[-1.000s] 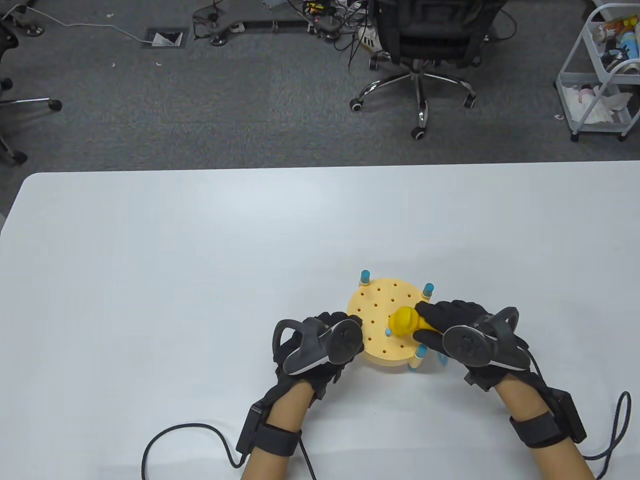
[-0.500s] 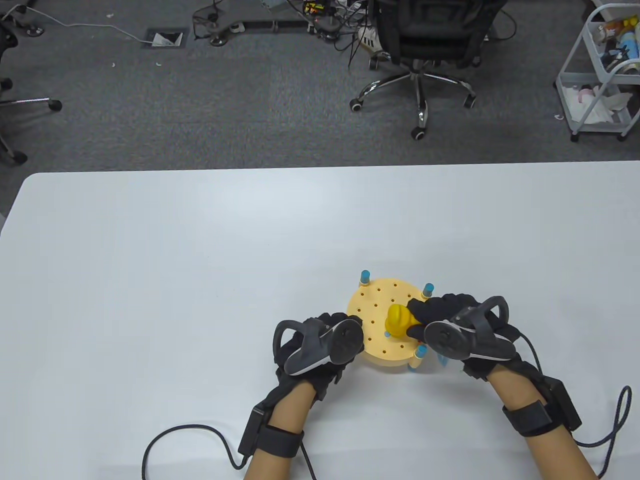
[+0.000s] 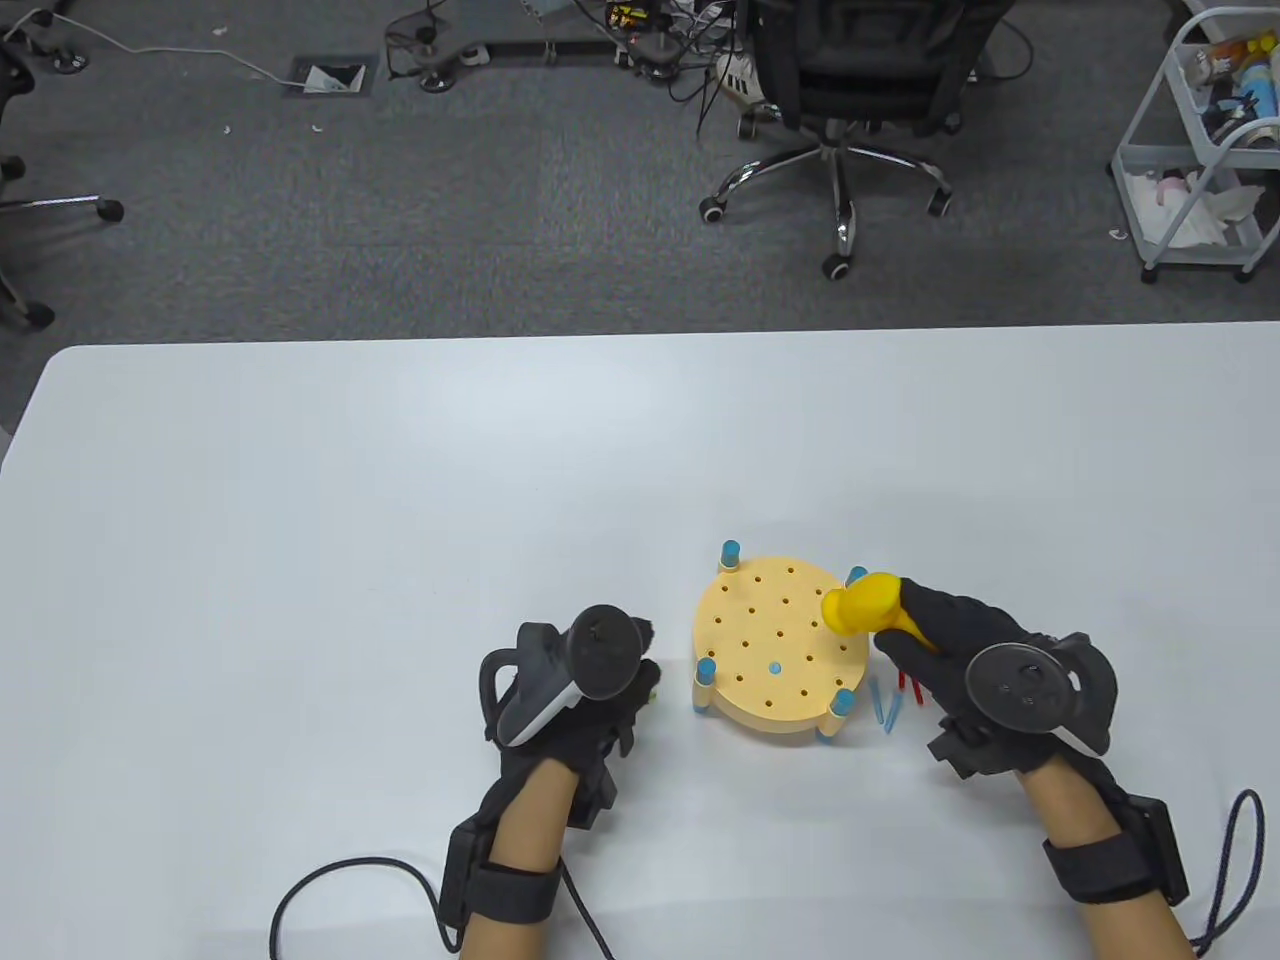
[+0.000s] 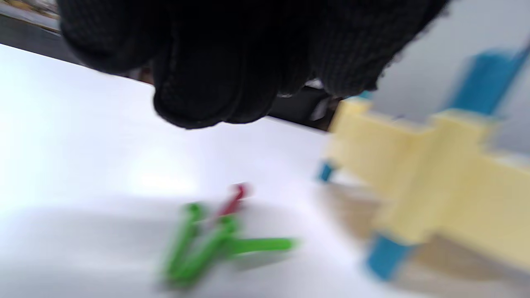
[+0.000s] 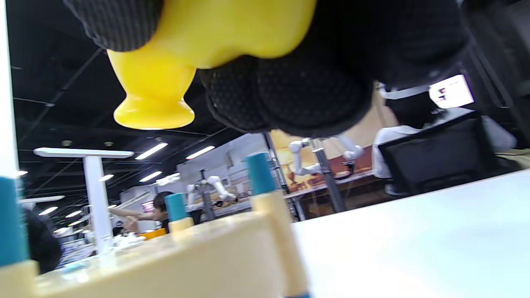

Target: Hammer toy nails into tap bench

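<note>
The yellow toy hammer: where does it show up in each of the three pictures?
Table view: yellow hammer right of centre, over the bench's right edge, gripped by the right hand.
Left wrist view: not in it.
Right wrist view: top left, hammer head pointing down.
Shared landmark: the pale yellow tap bench with blue posts.

No readable text, label, brand, number or sign shows in any of the views.
</note>
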The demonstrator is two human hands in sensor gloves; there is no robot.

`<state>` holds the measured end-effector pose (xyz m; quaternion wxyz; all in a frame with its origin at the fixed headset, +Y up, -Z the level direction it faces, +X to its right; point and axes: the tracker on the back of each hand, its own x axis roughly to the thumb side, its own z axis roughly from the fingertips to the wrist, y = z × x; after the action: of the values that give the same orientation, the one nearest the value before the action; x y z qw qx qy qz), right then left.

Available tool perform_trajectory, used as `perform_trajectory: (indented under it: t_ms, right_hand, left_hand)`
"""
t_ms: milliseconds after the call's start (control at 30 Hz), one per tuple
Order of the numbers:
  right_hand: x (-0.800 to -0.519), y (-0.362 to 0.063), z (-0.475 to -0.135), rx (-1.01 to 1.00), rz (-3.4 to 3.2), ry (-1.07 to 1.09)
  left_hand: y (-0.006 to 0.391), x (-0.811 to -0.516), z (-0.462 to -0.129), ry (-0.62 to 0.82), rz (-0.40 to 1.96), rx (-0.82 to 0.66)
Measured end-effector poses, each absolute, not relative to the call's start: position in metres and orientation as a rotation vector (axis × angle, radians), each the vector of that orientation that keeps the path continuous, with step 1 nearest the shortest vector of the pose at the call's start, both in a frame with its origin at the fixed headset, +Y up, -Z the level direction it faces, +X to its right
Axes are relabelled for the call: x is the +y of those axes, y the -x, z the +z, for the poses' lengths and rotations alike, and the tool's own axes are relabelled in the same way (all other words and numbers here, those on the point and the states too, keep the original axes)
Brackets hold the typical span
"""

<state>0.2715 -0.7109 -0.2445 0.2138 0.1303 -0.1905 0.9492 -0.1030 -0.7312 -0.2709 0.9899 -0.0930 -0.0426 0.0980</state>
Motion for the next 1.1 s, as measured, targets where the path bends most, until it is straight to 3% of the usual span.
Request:
perform_trajectory:
  t_ms: [67,267,767,967,1100]
  right_hand:
    - [-0.715,-0.283,-0.244,-0.520,2.636,-0.311]
    - [-0.716,-0.297,-0.244,-0.533,2.667,-0.232]
    - [-0.718,-0.294,-0.244,-0.524,2.731,-0.237]
    - [-0.719,-0.293,-0.244,-0.519,2.752,-0.236]
    - [-0.718,-0.295,-0.244,-0.531,2.760,-0.220]
  left_hand:
    - [0.103,-0.743,-0.275,0.240,0.061,-0.016]
    - [0.087,-0.766,-0.283,0.202,-0.077,0.068]
    - [0.079,-0.772,-0.284,0.257,-0.202,0.197]
    - [0.085,-0.771,-0.280,0.266,-0.104,0.216]
    - [0.110,-0.757,-0.278,0.273,0.173,0.235]
